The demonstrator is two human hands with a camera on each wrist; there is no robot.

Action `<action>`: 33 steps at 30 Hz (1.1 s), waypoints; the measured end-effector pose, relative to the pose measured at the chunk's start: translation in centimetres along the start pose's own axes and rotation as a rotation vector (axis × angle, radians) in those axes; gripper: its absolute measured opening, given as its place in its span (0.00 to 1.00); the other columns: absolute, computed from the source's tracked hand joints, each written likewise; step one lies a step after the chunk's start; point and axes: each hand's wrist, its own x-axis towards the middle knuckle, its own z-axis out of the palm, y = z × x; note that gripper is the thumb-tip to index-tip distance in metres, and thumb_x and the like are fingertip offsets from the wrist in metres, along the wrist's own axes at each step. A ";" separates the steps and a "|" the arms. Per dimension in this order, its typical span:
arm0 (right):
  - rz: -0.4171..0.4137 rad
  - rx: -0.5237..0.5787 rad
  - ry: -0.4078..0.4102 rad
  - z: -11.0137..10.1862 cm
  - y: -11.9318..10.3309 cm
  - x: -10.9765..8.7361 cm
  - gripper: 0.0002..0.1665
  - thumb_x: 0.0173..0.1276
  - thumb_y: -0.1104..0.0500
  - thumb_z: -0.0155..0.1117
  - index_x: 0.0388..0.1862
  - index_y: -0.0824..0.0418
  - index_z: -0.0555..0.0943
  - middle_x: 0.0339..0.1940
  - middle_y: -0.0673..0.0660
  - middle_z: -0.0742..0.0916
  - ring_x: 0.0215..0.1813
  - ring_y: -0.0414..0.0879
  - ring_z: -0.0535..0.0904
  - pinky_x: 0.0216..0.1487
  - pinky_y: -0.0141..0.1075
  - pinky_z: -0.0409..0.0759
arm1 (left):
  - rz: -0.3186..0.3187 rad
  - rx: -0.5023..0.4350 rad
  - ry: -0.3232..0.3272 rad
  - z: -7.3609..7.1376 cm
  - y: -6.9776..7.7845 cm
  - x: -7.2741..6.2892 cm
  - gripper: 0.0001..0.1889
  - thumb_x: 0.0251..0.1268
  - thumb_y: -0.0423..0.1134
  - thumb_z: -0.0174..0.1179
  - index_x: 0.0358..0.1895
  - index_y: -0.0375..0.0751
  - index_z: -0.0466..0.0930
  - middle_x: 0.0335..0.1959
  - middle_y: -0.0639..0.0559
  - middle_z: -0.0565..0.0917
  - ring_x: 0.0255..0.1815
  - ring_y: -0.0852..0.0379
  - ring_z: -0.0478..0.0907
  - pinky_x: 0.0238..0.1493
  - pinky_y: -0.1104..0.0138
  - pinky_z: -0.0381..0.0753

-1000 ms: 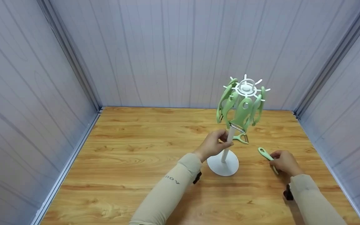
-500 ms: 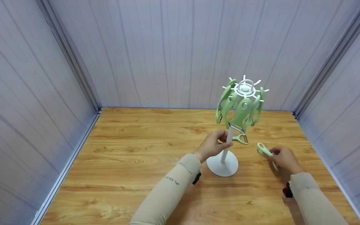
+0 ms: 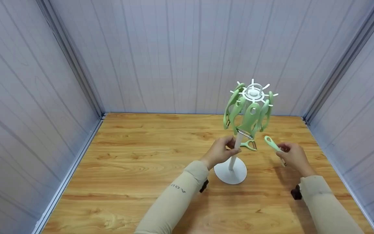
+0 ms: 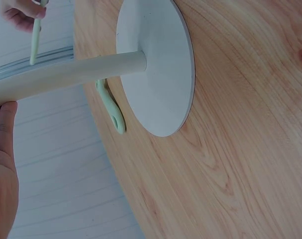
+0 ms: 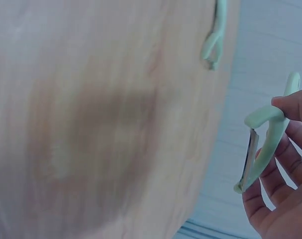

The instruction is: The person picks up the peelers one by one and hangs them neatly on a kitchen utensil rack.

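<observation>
Looks like a purpose-built recording booth, not a home or kitchen — plain grey-white panel walls [image 3: 174,55] close in on three sides, metal corner strips [image 3: 73,61] join them, and a bare wood-grain tabletop [image 3: 135,169] fills the floor of it — no furniture or room fixtures visible.

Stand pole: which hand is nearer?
Left. The left hand grips the white stand pole. The right hand is off to the pole's right, apart from it, holding a green peeler.

Open tabletop [image 3: 135,169] left of stand [image 3: 235,152]; hanging peelers [image 3: 250,117] crowding its top.
</observation>
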 end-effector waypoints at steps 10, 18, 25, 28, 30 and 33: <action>-0.054 0.018 0.082 -0.6 -3.2 0.7 0.19 0.77 0.66 0.68 0.62 0.75 0.84 0.46 0.66 0.87 0.42 0.47 0.80 0.32 0.32 0.83 | 0.028 0.001 0.008 0.2 -0.2 0.2 0.05 0.77 0.32 0.68 0.48 0.37 0.84 0.44 0.48 0.88 0.43 0.68 0.82 0.49 0.72 0.85; -0.118 0.027 0.166 -1.1 -6.0 0.6 0.18 0.75 0.67 0.71 0.60 0.75 0.86 0.46 0.69 0.88 0.44 0.43 0.79 0.35 0.24 0.79 | 0.030 -0.003 0.009 0.2 -0.1 0.1 0.05 0.77 0.33 0.69 0.49 0.37 0.85 0.44 0.48 0.89 0.43 0.68 0.82 0.49 0.72 0.85; -0.174 0.055 0.249 -1.5 -7.4 0.2 0.16 0.73 0.68 0.73 0.57 0.73 0.87 0.44 0.69 0.88 0.41 0.30 0.75 0.39 0.19 0.75 | 0.008 -0.001 0.007 0.1 -0.1 0.0 0.05 0.77 0.34 0.68 0.50 0.39 0.84 0.45 0.49 0.89 0.44 0.66 0.83 0.50 0.70 0.86; -0.199 0.071 0.279 -1.6 -8.0 0.2 0.16 0.73 0.68 0.73 0.57 0.73 0.88 0.43 0.68 0.88 0.40 0.27 0.74 0.39 0.18 0.75 | 0.002 0.003 0.004 0.1 0.0 0.0 0.06 0.78 0.35 0.68 0.51 0.39 0.85 0.45 0.50 0.89 0.45 0.66 0.83 0.50 0.69 0.87; -0.212 0.092 0.294 -1.7 -8.4 0.2 0.16 0.73 0.68 0.73 0.57 0.72 0.88 0.43 0.68 0.88 0.39 0.26 0.74 0.38 0.18 0.76 | -0.003 0.003 0.002 0.1 0.0 -0.1 0.07 0.78 0.35 0.68 0.51 0.38 0.85 0.45 0.51 0.88 0.44 0.66 0.83 0.49 0.69 0.87; -0.231 0.134 0.308 -1.9 -9.0 0.1 0.15 0.74 0.68 0.73 0.57 0.72 0.88 0.43 0.67 0.87 0.36 0.27 0.76 0.31 0.20 0.79 | 0.001 -0.002 0.003 0.1 -0.1 0.0 0.08 0.78 0.35 0.68 0.52 0.36 0.85 0.44 0.50 0.88 0.44 0.65 0.83 0.49 0.69 0.86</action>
